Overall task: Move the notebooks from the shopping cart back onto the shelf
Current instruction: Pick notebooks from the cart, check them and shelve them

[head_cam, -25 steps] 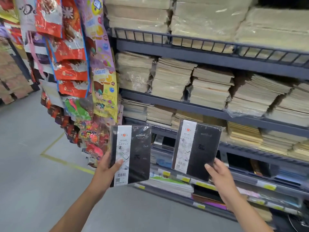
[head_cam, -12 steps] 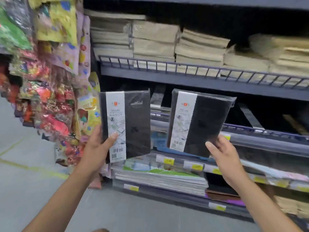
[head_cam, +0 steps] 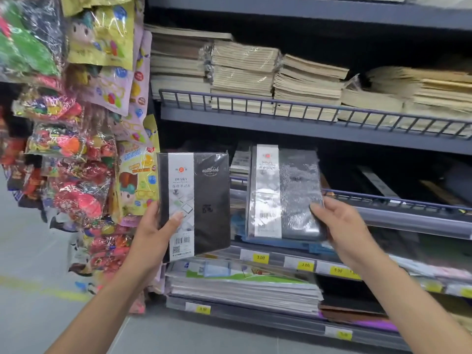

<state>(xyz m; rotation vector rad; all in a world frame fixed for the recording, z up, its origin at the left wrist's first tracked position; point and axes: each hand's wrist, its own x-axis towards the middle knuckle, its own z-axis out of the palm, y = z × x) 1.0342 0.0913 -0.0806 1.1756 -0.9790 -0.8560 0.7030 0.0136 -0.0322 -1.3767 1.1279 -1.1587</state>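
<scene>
Hanging toy packets point(head_cam: 76, 154) occupy the far left, beside the shelf unit. The left hand point(head_cam: 153, 236) is closed around the lower left edge of a black wrapped notebook point(head_cam: 196, 205), held upright; its white band reads "DIARY", the cover "notebook". The right hand point(head_cam: 342, 226) grips the lower right edge of a second wrapped notebook point(head_cam: 286, 192), glare obscuring its print, held before the middle shelf point(head_cam: 408, 221). Yellow price tags point(head_cam: 260, 258) below read "3.00".

The left notebook point(head_cam: 194, 205) reads "DIARY" on its white band and "notebook" on its black cover; yellow shelf tags point(head_cam: 260, 258) read "3.00".
</scene>
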